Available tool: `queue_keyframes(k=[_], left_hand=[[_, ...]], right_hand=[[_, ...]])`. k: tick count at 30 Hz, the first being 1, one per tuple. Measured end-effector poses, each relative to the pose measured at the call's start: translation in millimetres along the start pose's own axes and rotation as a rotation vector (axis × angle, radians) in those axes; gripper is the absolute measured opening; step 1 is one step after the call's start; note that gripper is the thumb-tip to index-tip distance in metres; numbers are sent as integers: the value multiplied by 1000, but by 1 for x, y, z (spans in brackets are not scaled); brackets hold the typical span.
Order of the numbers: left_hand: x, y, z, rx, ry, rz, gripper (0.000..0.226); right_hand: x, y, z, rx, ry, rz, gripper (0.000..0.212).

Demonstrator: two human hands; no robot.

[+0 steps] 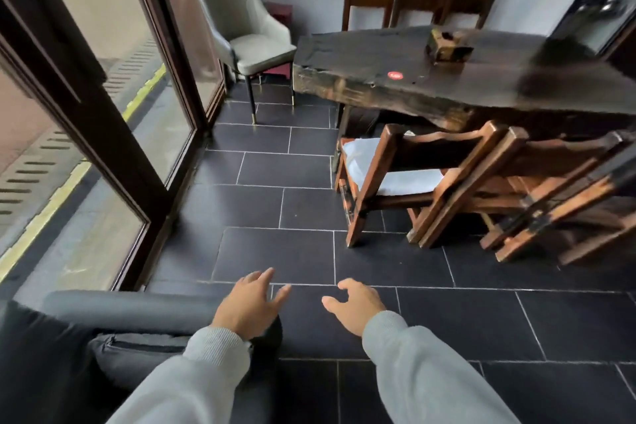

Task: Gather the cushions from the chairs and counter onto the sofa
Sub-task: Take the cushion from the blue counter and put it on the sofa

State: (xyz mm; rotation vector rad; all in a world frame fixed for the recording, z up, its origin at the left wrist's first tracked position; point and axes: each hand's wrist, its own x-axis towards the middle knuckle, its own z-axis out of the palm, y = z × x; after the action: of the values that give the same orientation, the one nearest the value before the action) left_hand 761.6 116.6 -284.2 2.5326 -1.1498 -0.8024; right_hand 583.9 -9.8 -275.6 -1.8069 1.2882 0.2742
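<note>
A white cushion (406,179) lies on the seat of a wooden chair (375,175) pushed under the dark slab table, right of centre. The grey sofa (113,306) fills the lower left corner, with a dark grey cushion (137,354) lying on its seat. My left hand (249,303) hovers open above the sofa's arm end, holding nothing. Over the floor tiles, my right hand (354,306) is open and empty, fingers spread. Both hands are well short of the white cushion.
The dark slab table (395,55) carries a small wooden box (447,45) and a red disc (395,75). More wooden chairs stand at its right and behind it. A pale upholstered chair (247,34) stands at the back. Glass doors (103,96) run along the left.
</note>
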Motion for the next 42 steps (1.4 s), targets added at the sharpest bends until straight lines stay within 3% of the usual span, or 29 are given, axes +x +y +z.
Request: queue_keyframes(k=[9, 20, 35, 42], left_hand=[[13, 190, -69, 142, -27, 124, 78], [37, 407, -78, 295, -19, 366, 80], [42, 685, 21, 490, -211, 939, 87], [65, 772, 31, 593, -297, 1042, 92]], right_hand=[[-35, -2, -189, -41, 168, -4, 58], [-79, 65, -350, 0, 421, 80, 64], [-148, 236, -509, 86, 721, 609, 79], [-132, 272, -568, 104, 770, 790, 83]])
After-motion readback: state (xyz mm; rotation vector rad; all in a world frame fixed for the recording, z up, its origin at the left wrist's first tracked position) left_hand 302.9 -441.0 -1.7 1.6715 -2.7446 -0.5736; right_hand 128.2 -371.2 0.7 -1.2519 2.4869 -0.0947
